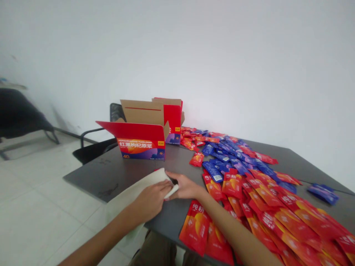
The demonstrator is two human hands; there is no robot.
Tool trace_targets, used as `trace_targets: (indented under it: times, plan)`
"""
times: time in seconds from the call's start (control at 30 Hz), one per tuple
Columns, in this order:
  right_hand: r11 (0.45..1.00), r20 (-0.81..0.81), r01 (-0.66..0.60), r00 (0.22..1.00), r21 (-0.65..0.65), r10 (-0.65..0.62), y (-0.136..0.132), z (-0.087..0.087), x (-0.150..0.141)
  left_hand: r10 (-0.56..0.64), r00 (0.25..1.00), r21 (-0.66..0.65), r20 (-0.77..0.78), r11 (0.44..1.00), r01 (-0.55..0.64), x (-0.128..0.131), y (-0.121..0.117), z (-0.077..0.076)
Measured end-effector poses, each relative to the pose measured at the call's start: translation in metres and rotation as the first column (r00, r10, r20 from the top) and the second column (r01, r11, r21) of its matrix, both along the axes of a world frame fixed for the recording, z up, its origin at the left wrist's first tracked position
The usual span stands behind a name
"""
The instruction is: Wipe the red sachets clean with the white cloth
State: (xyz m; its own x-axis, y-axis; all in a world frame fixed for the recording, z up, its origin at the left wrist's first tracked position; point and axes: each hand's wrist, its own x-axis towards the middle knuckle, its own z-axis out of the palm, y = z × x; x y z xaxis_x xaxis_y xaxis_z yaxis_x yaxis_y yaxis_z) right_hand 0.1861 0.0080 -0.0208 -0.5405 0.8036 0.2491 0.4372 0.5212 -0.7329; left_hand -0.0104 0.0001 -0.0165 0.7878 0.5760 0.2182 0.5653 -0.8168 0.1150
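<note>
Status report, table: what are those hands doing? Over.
Left hand on pale cloth. Right hand at its folded end, grip unclear. Red pouches close beside right forearm.

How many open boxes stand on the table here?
2: a front box on the table's left half, a rear box behind it to the right. Others could be hidden behind them.

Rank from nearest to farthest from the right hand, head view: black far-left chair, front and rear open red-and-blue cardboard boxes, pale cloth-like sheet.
1. Pale cloth-like sheet: touching the right hand, on its left.
2. Front box: ahead, to the left.
3. Rear box: behind it.
4. Black chair: at the far left.
</note>
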Motion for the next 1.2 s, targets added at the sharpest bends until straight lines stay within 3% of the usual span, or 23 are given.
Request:
trace_targets:
  times: [0.07, 0.2, 0.4, 0.6, 0.8, 1.0, 1.13, 1.2]
  plan:
    - [1.000, 0.002, -0.002, 1.000, 0.002, 0.002, -0.001, 0.001, 0.000, 0.016, 1.000, -0.002, 0.013, 1.000, -0.016, -0.002, 0.001, 0.001]
    - [1.000, -0.018, -0.031, 0.999, 0.005, 0.031, -0.003, 0.005, 0.000, 0.189, 0.982, -0.031, 0.002, 0.982, -0.189, -0.005, 0.016, 0.006]
    - [1.000, 0.009, 0.016, 1.000, 0.022, -0.016, 0.000, 0.000, 0.000, -0.003, 1.000, -0.027, -0.001, 1.000, 0.003, -0.001, -0.002, 0.002]
    - [0.999, -0.022, -0.033, 0.999, 0.023, 0.033, -0.003, 0.005, 0.000, 0.194, 0.981, -0.035, -0.004, 0.980, -0.194, -0.005, 0.017, 0.006]
    - [1.000, 0.027, -0.006, 1.000, 0.024, 0.005, -0.002, 0.004, -0.001, -0.004, 1.000, -0.021, 0.008, 1.000, 0.004, -0.003, -0.001, 0.002]
    - [0.999, 0.011, -0.014, 1.000, 0.031, 0.013, -0.004, 0.006, 0.000, 0.210, 0.978, -0.017, 0.014, 0.978, -0.210, -0.007, 0.013, 0.007]
    - [0.999, 0.019, 0.006, 1.000, 0.032, -0.006, -0.001, 0.001, 0.001, 0.008, 1.000, 0.012, 0.020, 1.000, -0.008, -0.002, -0.001, 0.000]
    - [0.999, 0.027, 0.012, 1.000, 0.039, -0.013, 0.000, 0.000, 0.001, -0.004, 1.000, -0.001, 0.029, 1.000, 0.004, -0.002, -0.003, -0.001]
